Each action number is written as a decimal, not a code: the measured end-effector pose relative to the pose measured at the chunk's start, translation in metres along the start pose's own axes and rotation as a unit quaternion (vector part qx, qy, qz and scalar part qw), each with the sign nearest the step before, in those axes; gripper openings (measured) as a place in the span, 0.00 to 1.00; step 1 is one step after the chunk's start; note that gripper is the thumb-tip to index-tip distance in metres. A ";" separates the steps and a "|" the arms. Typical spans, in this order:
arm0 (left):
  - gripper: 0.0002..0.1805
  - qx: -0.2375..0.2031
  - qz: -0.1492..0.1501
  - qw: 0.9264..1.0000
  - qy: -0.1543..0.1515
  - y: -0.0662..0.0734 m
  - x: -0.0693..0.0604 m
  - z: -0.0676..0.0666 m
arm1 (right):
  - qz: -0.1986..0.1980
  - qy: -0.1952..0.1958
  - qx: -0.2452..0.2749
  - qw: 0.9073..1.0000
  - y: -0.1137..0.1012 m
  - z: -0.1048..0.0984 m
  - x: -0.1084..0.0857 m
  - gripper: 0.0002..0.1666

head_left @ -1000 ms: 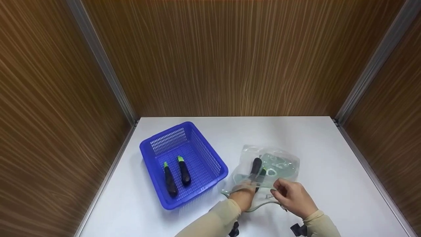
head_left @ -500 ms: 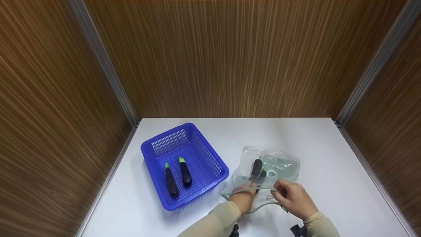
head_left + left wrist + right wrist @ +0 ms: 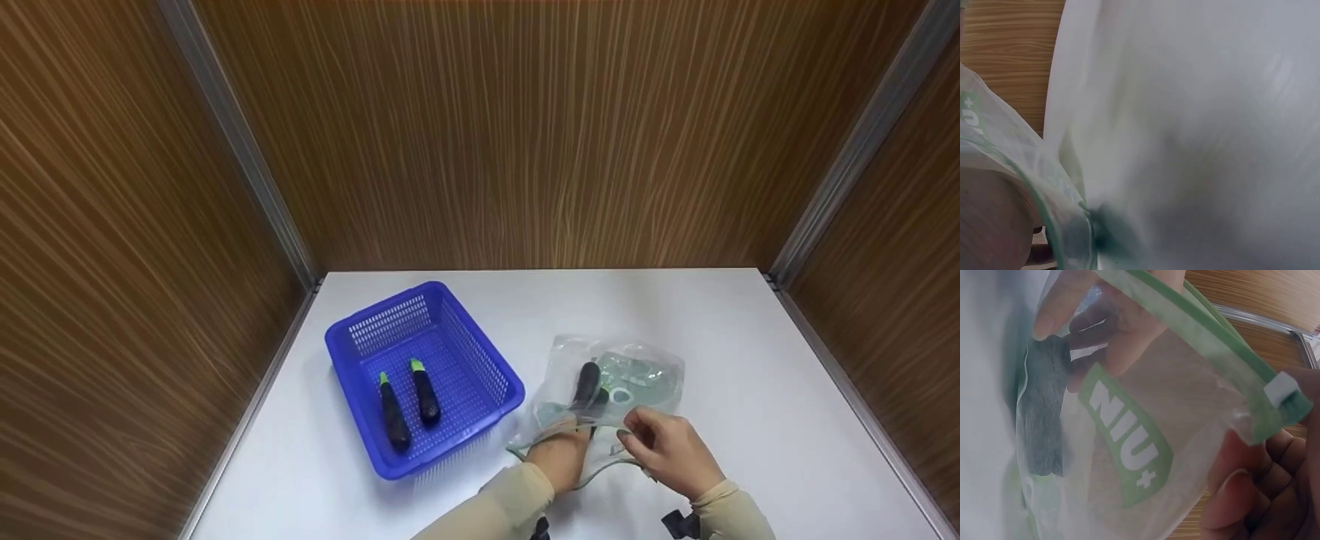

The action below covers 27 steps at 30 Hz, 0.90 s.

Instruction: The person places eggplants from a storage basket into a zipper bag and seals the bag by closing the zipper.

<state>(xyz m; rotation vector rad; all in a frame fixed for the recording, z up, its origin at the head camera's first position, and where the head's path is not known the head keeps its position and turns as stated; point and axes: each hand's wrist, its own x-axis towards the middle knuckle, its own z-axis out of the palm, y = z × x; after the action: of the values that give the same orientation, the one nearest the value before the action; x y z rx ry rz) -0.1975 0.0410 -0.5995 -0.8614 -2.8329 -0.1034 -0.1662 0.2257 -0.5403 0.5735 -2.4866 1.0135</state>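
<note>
My left hand reaches into a clear zip bag with a green edge. Inside the bag it grips one end of a dark eggplant. The right wrist view shows its thumb and fingers at the end of this eggplant. A second eggplant with a green top lies beside the first in the bag. With thumb and fingers my right hand pinches the bag's corner, near a white slider. The left wrist view shows the bag's rim around my left hand.
A blue slotted basket stands left of the bag on the white table. Two dark eggplants with green tops lie in it, a left one and a right one. Wood-grain panels rise at the back and both sides.
The view shifts slightly. My left hand stays in the bag and draws back a little at most. My right hand keeps its pinch on the bag, and the basket's eggplants lie as before.
</note>
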 end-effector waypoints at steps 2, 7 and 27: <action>0.04 0.008 0.005 1.000 0.009 0.001 -0.002 -0.001 | 0.000 0.000 0.000 1.000 0.000 0.000 0.001 0.20; 0.06 0.005 0.018 1.000 0.021 0.004 -0.004 -0.006 | 0.013 -0.009 -0.002 1.000 -0.001 0.001 0.000 0.19; 0.11 -0.048 0.114 0.988 0.093 0.004 -0.012 -0.037 | 0.038 -0.009 -0.006 0.999 0.002 0.001 0.001 0.18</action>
<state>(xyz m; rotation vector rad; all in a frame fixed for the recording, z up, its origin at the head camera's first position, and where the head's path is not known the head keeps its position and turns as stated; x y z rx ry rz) -0.1800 0.0338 -0.5655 -1.1259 -2.5567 -0.2751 -0.1680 0.2268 -0.5417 0.4891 -2.5462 1.0247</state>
